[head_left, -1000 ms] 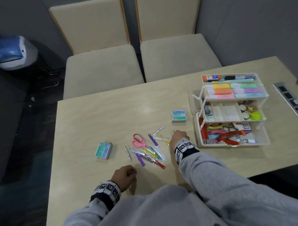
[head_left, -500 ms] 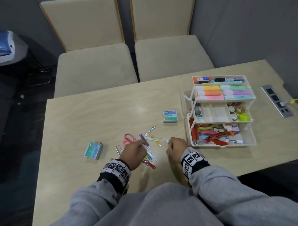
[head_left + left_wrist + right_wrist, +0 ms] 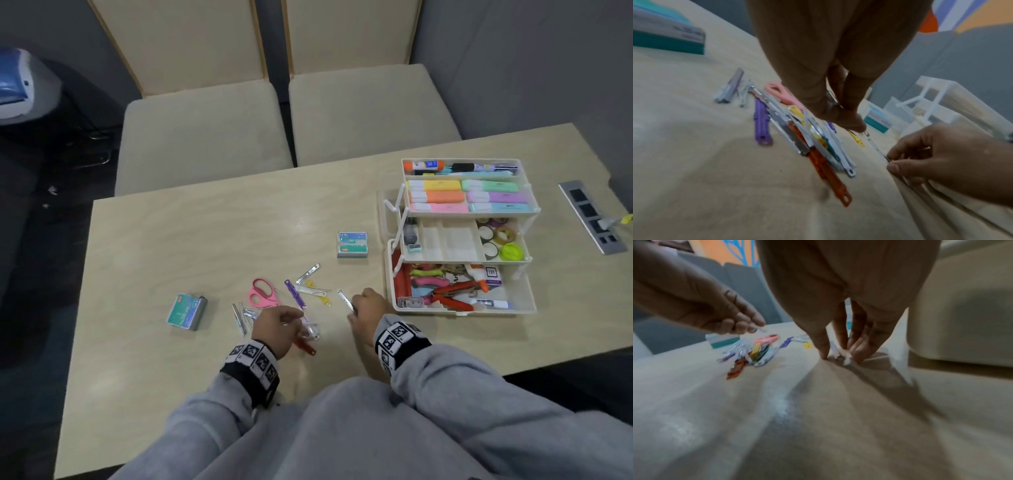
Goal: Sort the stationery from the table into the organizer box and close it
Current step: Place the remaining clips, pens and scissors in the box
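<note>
Several coloured and silver paper fasteners (image 3: 301,298) lie in a loose pile at the table's middle, next to pink scissors (image 3: 262,293). My left hand (image 3: 305,330) hovers over the near end of the pile (image 3: 818,146) and pinches a small clear fastener (image 3: 760,329). To the right, my right hand (image 3: 354,306) pinches one thin silver fastener (image 3: 877,149) against the table. The white organizer box (image 3: 513,310) stands open at the right with its tiers fanned out and holding highlighters, tape rolls and tools.
Two teal staple boxes sit on the table, one (image 3: 186,311) left of the pile, the other (image 3: 352,244) beside the organizer. A power socket panel (image 3: 591,219) is set in the table's right side. Two beige chairs (image 3: 205,137) stand behind the far edge.
My left hand came up from the table's near edge to the pile and took hold of a fastener. My right hand drew back a little from the pile's right side with a silver fastener.
</note>
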Available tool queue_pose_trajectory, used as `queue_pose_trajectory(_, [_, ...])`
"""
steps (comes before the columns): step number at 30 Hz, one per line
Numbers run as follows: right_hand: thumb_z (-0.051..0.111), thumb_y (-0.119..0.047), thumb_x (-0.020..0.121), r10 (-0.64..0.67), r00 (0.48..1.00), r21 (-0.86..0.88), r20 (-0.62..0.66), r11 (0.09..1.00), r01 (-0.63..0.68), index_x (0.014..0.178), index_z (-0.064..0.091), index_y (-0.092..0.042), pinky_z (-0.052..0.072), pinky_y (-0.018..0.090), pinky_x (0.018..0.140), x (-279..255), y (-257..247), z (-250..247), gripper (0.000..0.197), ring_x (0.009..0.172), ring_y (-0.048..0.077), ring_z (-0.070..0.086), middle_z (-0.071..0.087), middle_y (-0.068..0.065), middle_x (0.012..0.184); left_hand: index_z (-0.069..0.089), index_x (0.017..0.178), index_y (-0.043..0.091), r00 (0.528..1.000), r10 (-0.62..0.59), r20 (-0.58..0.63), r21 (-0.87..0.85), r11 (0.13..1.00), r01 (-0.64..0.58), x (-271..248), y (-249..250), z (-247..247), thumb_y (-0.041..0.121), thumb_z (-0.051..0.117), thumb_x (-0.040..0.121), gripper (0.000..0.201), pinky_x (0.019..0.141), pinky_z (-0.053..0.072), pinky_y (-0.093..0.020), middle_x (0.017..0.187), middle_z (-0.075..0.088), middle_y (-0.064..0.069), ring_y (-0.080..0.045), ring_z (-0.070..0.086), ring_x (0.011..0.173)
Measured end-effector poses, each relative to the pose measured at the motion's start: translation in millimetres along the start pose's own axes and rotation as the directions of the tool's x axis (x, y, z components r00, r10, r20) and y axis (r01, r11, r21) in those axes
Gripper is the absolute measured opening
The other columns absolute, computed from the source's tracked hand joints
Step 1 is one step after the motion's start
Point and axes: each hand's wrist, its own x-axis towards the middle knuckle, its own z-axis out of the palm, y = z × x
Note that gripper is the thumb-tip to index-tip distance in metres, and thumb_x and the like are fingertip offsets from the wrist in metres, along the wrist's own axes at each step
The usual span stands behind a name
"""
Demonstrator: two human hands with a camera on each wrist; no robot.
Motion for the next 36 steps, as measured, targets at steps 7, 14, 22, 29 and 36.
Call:
queue_pose_trajectory(7, [0.045, -0.009, 0.096, 0.071, 0.995, -0.2, 0.072, 0.978, -0.055, 0.12, 0.061, -0.005, 0.048, 0.036, 0.093, 5.7, -20.8, 1.3, 0.029, 0.115, 0.033, 0.058, 0.059, 0.015, 0.12, 0.068, 0.092, 0.001, 0.986, -0.117, 0.116, -0.502, 0.85, 0.16, -3.6, -1.6, -7.3, -0.02, 0.055, 0.082, 0.027, 0.075, 0.058, -0.039, 0.081, 0.062, -0.017, -0.028, 0.066, 0.07])
queue_pose_trajectory(14, [0.041, -0.009, 0.097, 0.17, 0.985, -0.21, 0.037, 0.965, -0.159, 0.119, 0.056, -0.005, 0.046, 0.04, 0.093, 0.0, -24.1, 13.5, 0.027, 0.12, 0.032, 0.047, 0.052, 0.013, 0.123, 0.057, 0.106, -0.011, 0.962, -0.194, 0.194, -0.552, 0.789, 0.27, -2.3, 7.7, -8.9, -0.017, 0.037, 0.09, 0.026, 0.051, 0.054, -0.025, 0.079, 0.061, -0.026, -0.026, 0.067, 0.054])
queue_pose_trajectory(22, [0.05, -0.009, 0.094, 0.138, 0.99, -0.199, 0.002, 0.971, -0.135, 0.121, 0.052, -0.008, 0.049, 0.041, 0.087, -8.6, -21.3, 22.4, 0.028, 0.115, 0.031, 0.05, 0.054, 0.013, 0.121, 0.06, 0.116, 0.003, 0.967, -0.197, 0.161, -0.347, 0.906, 0.242, -3.1, 7.8, -20.3, -0.011, 0.035, 0.092, 0.037, 0.037, 0.038, -0.012, 0.089, 0.064, -0.012, -0.001, 0.055, 0.041])
queue_pose_trajectory(29, [0.047, -0.013, 0.094, 0.085, 0.996, -0.083, 0.021, 0.993, -0.083, 0.116, 0.055, -0.008, 0.045, 0.035, 0.08, -11.8, -9.6, 20.1, 0.024, 0.105, 0.033, 0.056, 0.059, 0.014, 0.113, 0.059, 0.12, -0.005, 0.971, -0.149, 0.186, -0.365, 0.907, 0.209, -7.9, 4.1, -31.3, -0.021, 0.059, 0.079, 0.044, 0.037, 0.041, -0.013, 0.109, 0.066, -0.025, -0.005, 0.064, 0.048])
queue_pose_trajectory(36, [0.07, -0.038, 0.085, -0.029, 0.995, 0.345, -0.098, 0.937, 0.061, 0.132, 0.056, -0.022, 0.048, 0.031, 0.091, -32.9, 6.6, 12.9, 0.052, 0.1, 0.02, 0.06, 0.063, 0.003, 0.111, 0.071, 0.079, 0.011, 0.96, -0.011, 0.28, -0.118, 0.992, 0.046, 6.1, 27.2, -3.7, -0.009, 0.052, 0.081, 0.028, 0.071, 0.061, -0.046, 0.084, 0.075, -0.011, -0.022, 0.072, 0.074])
